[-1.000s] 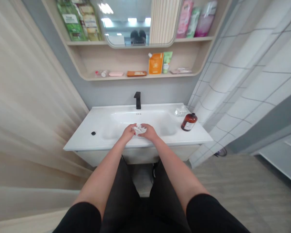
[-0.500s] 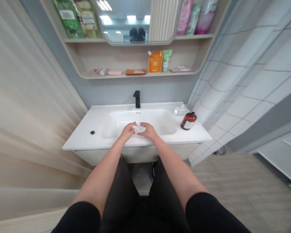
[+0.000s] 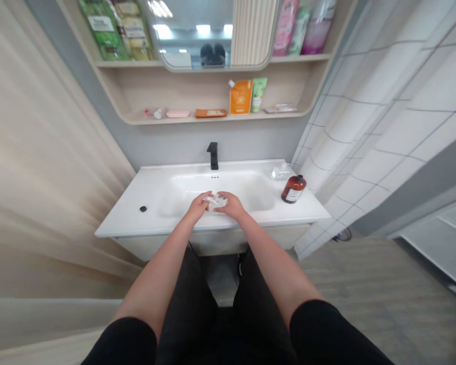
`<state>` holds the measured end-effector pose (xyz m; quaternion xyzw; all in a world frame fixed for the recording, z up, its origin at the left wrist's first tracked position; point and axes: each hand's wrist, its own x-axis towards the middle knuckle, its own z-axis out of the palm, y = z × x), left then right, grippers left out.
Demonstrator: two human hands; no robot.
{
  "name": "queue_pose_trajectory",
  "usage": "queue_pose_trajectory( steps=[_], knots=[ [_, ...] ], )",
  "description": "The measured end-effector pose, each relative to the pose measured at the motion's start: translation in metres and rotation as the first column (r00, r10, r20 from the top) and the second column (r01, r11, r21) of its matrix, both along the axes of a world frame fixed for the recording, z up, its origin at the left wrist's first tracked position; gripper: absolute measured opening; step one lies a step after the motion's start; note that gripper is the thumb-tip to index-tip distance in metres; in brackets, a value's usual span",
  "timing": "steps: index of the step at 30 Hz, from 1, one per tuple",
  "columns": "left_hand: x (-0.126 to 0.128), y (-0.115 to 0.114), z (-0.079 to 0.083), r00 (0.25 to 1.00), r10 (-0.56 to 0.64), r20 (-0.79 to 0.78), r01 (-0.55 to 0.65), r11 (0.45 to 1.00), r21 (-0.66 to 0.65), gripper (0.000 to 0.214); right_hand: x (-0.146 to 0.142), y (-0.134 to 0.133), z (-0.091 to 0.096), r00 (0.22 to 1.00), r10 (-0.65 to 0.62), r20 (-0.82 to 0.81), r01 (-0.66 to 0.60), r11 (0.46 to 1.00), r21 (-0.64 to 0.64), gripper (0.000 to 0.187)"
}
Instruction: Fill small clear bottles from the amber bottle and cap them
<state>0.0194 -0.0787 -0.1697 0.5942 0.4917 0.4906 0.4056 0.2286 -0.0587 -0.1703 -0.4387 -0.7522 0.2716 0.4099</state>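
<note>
Left hand (image 3: 198, 206): fingers (image 3: 207, 199) curled, mostly closed, tips pinching crumpled white piece (image 3: 216, 202), material too small to tell. Right hand (image 3: 231, 206): fingers (image 3: 222, 196) half curled over piece's other side, also gripping. Piece held between hands over front of white washbasin (image 3: 213, 228) bowl, near front edge. Black faucet (image 3: 213, 155) at back edge. Amber bottle (image 3: 294, 189) toward right end; clear soap dish (image 3: 281, 172) just behind it, near back right corner. Small black knob (image 3: 143, 209) on left end.

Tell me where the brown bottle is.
In the head view, the brown bottle stands at the right end of the white washbasin, just in front of a clear container.
</note>
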Motion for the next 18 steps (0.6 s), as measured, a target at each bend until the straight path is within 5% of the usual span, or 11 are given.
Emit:
queue_pose_trajectory(
  steps=[18],
  knots=[
    [-0.0009, -0.0002, -0.0005, 0.998, -0.036, 0.041, 0.036, 0.999, 0.005, 0.058, 0.0003, -0.0013, 0.0012, 1.0, 0.008, -0.029, -0.008, 1.0, -0.021, 0.078]
  ],
)
